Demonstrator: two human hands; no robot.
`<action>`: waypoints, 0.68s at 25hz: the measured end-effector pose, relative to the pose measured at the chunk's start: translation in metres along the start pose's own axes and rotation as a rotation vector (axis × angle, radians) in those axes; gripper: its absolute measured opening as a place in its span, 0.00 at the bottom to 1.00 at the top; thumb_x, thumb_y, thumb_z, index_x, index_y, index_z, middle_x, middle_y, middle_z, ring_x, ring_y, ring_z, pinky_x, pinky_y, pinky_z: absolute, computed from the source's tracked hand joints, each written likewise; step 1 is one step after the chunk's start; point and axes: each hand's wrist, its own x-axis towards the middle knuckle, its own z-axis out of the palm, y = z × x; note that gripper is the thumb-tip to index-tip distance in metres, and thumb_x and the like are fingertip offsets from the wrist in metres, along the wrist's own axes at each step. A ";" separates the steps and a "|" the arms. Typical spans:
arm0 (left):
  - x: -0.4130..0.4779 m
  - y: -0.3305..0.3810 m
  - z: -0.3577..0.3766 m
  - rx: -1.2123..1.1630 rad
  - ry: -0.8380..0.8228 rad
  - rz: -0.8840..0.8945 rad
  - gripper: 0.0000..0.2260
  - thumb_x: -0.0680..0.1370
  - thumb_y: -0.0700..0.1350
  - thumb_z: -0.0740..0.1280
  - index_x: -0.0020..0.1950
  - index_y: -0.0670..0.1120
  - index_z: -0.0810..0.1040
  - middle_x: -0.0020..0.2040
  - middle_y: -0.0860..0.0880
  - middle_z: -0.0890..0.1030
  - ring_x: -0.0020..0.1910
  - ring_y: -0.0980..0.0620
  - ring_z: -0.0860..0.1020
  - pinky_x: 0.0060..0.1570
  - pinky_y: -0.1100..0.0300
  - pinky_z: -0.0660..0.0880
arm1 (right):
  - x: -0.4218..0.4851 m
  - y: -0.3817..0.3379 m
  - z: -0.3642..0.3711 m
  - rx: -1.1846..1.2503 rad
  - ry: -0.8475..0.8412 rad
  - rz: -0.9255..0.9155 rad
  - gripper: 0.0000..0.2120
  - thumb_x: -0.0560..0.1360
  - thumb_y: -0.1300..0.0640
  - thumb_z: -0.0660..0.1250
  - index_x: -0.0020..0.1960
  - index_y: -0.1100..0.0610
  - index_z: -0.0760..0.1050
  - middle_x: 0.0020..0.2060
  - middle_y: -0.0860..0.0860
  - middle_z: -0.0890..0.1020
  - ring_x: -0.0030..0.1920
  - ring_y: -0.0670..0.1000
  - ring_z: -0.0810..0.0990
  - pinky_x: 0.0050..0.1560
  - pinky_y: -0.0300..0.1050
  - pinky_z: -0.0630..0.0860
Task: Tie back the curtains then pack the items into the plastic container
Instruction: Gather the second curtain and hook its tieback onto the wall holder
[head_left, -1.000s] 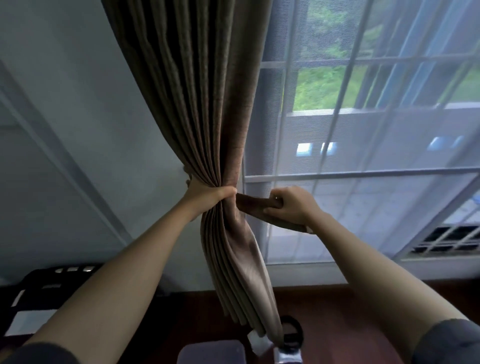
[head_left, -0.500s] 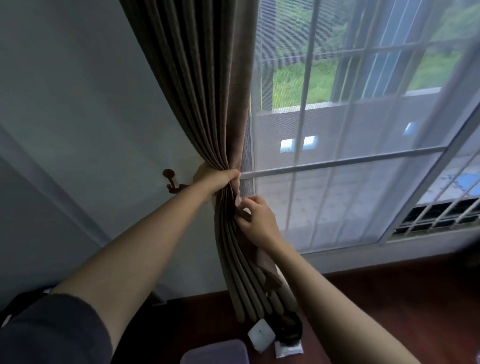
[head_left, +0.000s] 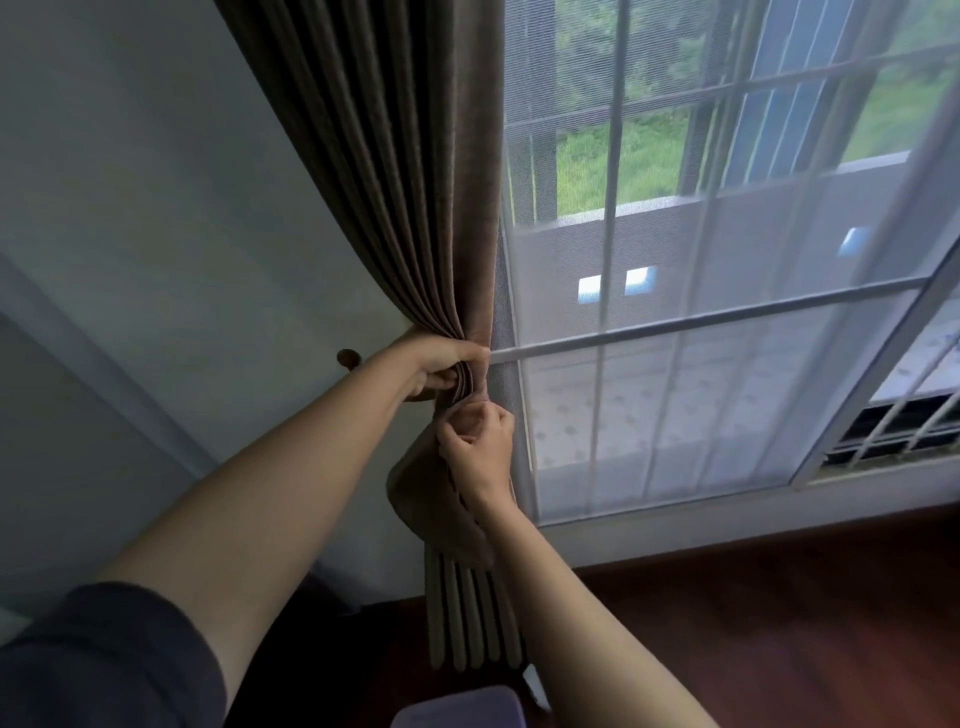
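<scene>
A brown pleated curtain (head_left: 395, 171) hangs at the left side of the window and is bunched at mid height. My left hand (head_left: 441, 364) grips the gathered folds there. Just below it my right hand (head_left: 478, 441) pinches the brown fabric tieback (head_left: 415, 499), which droops in a loop under the bunch. A small brown wall hook (head_left: 349, 358) sticks out of the wall behind my left forearm. The purple lid of the plastic container (head_left: 457, 709) shows at the bottom edge, on the floor.
A sheer white curtain (head_left: 727, 364) covers the barred window to the right. Dark wooden floor (head_left: 779, 623) runs below the window sill. A white item (head_left: 535, 680) lies on the floor beside the container, mostly hidden by my right forearm.
My right hand has come in from the right to just under my left hand, bringing the tieback against the curtain. The view has shifted up and left, hiding most floor items.
</scene>
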 end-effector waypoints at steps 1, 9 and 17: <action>-0.001 0.000 0.000 -0.005 0.005 -0.003 0.19 0.70 0.44 0.74 0.59 0.40 0.75 0.49 0.48 0.75 0.37 0.57 0.72 0.34 0.64 0.74 | 0.002 0.001 0.003 0.032 0.028 0.011 0.17 0.64 0.57 0.71 0.51 0.57 0.71 0.54 0.55 0.73 0.48 0.32 0.73 0.49 0.31 0.74; -0.011 -0.002 0.005 -0.041 0.019 0.008 0.23 0.70 0.45 0.74 0.62 0.42 0.74 0.55 0.46 0.78 0.51 0.52 0.75 0.38 0.63 0.75 | 0.026 -0.009 0.005 -0.249 0.070 0.087 0.21 0.66 0.47 0.71 0.52 0.54 0.67 0.47 0.50 0.74 0.54 0.57 0.75 0.52 0.53 0.72; -0.029 -0.065 -0.044 -0.330 -0.102 0.099 0.24 0.74 0.30 0.63 0.67 0.47 0.70 0.60 0.45 0.78 0.55 0.48 0.79 0.50 0.56 0.77 | 0.031 -0.006 -0.016 -0.475 -0.019 -0.078 0.15 0.70 0.51 0.67 0.51 0.53 0.65 0.45 0.54 0.81 0.47 0.61 0.79 0.44 0.52 0.75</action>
